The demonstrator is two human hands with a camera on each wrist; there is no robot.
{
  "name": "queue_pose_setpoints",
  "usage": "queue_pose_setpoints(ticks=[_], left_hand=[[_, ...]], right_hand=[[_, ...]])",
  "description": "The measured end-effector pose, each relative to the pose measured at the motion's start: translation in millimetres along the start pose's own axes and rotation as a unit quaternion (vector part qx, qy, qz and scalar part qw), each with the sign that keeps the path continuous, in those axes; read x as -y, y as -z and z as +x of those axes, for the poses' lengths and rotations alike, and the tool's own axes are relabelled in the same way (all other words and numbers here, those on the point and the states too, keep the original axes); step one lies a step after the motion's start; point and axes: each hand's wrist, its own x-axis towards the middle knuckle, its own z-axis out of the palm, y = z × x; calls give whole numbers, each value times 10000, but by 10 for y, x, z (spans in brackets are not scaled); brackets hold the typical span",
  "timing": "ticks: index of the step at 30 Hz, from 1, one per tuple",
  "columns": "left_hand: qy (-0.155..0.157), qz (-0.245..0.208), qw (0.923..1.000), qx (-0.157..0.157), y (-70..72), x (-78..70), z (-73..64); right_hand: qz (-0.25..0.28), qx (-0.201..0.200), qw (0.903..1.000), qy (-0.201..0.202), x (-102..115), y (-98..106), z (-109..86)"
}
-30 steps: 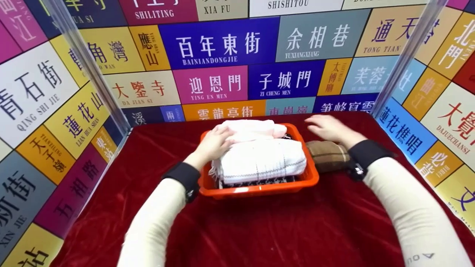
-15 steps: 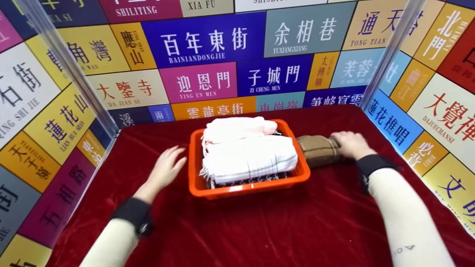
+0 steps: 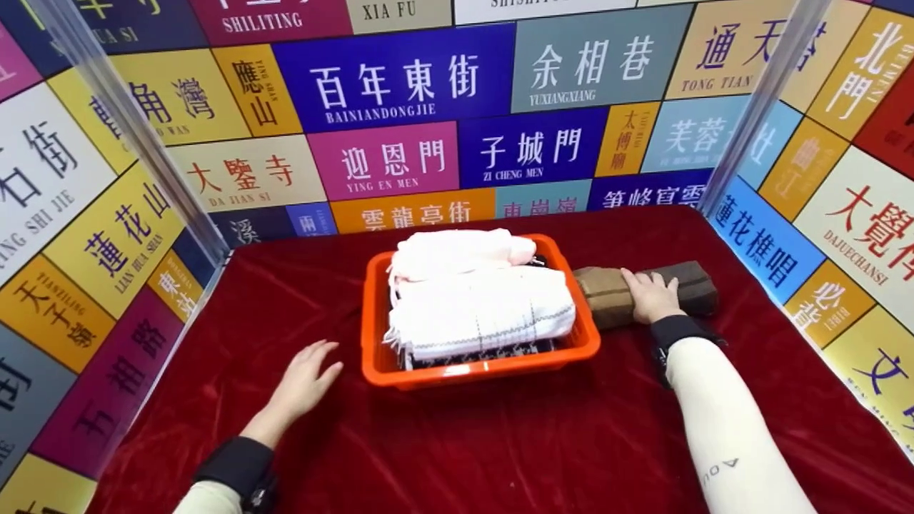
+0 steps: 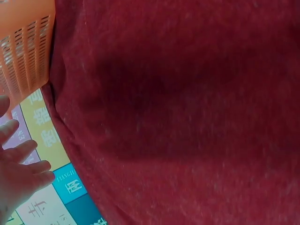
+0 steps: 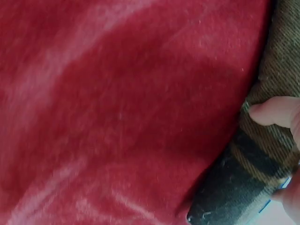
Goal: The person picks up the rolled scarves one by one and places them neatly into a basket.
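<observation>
My right hand [image 3: 651,296] grips a rolled brown plaid scarf [image 3: 605,294] lying right of the basket, its darker end sticking out to the right. Seen from the right wrist, the thumb [image 5: 274,111] presses one side of the roll, and other fingers are at the opposite edge. Left of the basket, my left hand [image 3: 301,378] is held with fingers extended and nothing in it. The orange plastic basket [image 3: 475,373] holds a white scarf [image 3: 493,314] with thin dark lines and fringe, and a pale pink one [image 3: 457,251] behind it. Black-and-white cloth [image 3: 500,351] shows beneath.
Dark red velvet cloth [image 3: 457,450] covers the table. Panels with colourful printed signs [image 3: 393,78] stand at the back and both sides. Clear upright posts [image 3: 750,121] mark the two back corners.
My left hand has left the basket's cloths and moved left and nearer. My right hand has come down onto the brown scarf and shifted left along it. The basket's contents look unchanged.
</observation>
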Motion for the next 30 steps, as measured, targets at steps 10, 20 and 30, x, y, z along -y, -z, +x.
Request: queue_pose_setpoints(ticks=[10, 20, 30], left_hand=[[162, -143, 9992, 351, -68, -26, -38], [81, 44, 9991, 421, -40, -31, -26], [93, 93, 9982, 587, -38, -70, -52]], right_hand=[[-272, -1597, 9864, 275, -31, -202, -108], [51, -1990, 9794, 351, -74, 60, -233], [-597, -1976, 9774, 462, -99, 835, -451]])
